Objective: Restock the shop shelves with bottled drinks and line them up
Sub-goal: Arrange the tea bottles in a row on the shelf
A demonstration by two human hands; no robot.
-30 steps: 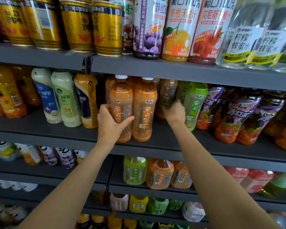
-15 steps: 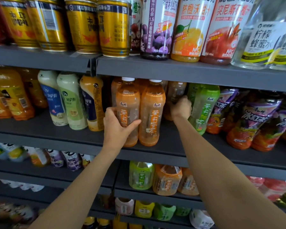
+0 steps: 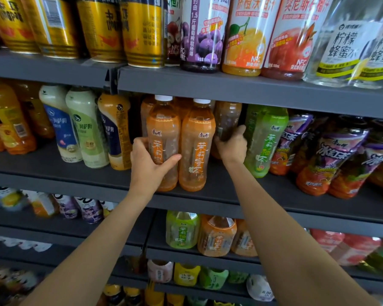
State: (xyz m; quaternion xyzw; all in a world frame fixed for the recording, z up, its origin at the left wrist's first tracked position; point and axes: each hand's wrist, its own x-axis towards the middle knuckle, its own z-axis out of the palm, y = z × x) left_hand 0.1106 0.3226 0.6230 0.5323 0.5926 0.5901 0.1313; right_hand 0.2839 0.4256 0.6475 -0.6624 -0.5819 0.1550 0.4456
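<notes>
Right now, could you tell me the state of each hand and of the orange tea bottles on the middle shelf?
left hand: grips the front-left orange bottle
front-left orange bottle: upright, capped, held
front-right orange bottle: upright, capped, free, beside the first
right hand: curled round the rear bottle
rear bottle: upright, set back, cap hidden
green bottle: leaning, untouched

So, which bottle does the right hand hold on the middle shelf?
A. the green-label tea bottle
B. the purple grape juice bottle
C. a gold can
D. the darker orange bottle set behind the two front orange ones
D: the right hand has its fingers curled round the darker orange bottle, which stands further back than the two front orange bottles, left of the green bottle.
</notes>
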